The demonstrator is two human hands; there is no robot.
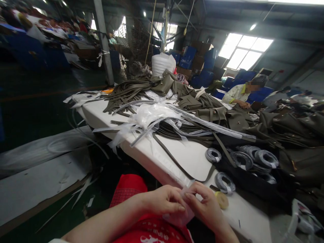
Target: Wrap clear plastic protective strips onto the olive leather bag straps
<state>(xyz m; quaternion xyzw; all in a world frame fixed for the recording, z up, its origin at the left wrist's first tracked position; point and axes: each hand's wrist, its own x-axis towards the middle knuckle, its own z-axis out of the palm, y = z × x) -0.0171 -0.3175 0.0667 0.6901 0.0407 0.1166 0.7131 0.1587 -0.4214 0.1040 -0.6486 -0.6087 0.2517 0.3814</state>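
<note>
Drooping twd lap point(149, 226): clr plastic point(180, 220)

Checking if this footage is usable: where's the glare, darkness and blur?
Head view: the large window glares white; head view: the floor at left is very dark; head view: the blue box at far left looks smeared; head view: the left hand and right hand are clearer, the plastic between them hazy.

Handled plastic film point(179, 218) is seen as thin, translucent; straps point(133, 90) noted as matt, leather-like; coils point(218, 181) finished glossy; surface point(193, 153) smooth, white.
</note>
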